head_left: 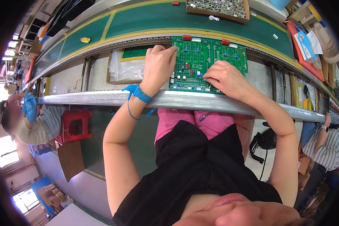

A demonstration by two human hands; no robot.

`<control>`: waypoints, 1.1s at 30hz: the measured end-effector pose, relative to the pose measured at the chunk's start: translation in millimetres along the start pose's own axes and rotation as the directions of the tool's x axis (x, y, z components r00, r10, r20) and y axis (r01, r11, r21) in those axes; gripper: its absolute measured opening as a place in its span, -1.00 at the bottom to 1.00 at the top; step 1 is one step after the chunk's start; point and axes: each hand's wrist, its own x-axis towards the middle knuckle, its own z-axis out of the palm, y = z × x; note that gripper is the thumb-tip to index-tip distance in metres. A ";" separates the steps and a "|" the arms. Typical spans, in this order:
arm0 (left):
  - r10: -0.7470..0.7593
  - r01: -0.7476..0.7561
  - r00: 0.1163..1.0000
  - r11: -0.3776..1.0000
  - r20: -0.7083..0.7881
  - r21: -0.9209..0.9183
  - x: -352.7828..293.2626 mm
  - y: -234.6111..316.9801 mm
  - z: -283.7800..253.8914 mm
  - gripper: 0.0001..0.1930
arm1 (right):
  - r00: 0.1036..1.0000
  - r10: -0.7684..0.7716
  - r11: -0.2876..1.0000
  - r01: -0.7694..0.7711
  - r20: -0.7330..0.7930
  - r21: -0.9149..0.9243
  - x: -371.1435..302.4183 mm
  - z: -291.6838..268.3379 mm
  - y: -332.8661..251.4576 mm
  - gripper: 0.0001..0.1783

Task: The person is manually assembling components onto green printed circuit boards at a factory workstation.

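A green circuit board (pixel 211 56) lies across the rails of the line in front of me, set with small blue, red and white parts. Along its far edge are red block-shaped components (pixel 187 38). My left hand (pixel 158 67) is closed at the board's left edge, its fingertips by the far left corner; what they pinch, if anything, is hidden. A blue wrist strap (pixel 138 93) with a coiled cord circles my left wrist. Over the board's near middle, my right hand (pixel 225 78) pinches at a small blue component (pixel 200 75), its fingertips close to the board's surface.
The metal rail (pixel 101 98) runs between me and the board. Beyond lies a green belt (pixel 139 20) with a yellow part (pixel 85 40) and a cardboard box of small metal pieces (pixel 218 8). Plastic bags (pixel 126 66) sit left under the rails. Other people work at both sides.
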 end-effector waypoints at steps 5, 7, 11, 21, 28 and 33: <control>-0.030 0.031 0.999 0.999 0.043 -0.024 0.4 0.7 -1.4 -0.79 | 1.000 -0.021 1.000 0.021 0.017 -0.020 -2.6 2.5 0.3 -0.87; -0.022 0.023 0.999 0.999 0.033 -0.038 0.2 0.9 0.3 -0.80 | 0.999 -0.043 0.999 0.043 0.016 0.003 -4.0 1.0 4.3 -0.85; -0.011 0.013 0.999 0.999 0.044 -0.046 -0.7 2.1 -4.9 -0.81 | 0.990 -0.007 0.998 0.016 -0.140 0.065 10.7 -30.5 27.3 -0.81; 0.216 -0.217 0.976 0.976 -0.041 -0.013 99.0 3.3 4.5 -0.83 | 0.944 -0.036 0.825 -0.157 -0.328 -0.543 76.9 -91.6 192.5 -0.73; 0.250 -0.252 0.966 0.967 -0.059 -0.023 197.1 -1.3 94.1 -0.81 | 0.975 -0.069 0.765 -0.084 -0.210 -0.638 89.4 -95.1 196.3 -0.75; 0.242 -0.248 0.969 0.960 0.054 0.133 224.1 -9.0 127.9 -0.85 | 0.926 0.009 0.936 -0.141 -0.376 -0.324 58.5 -96.8 169.1 -0.80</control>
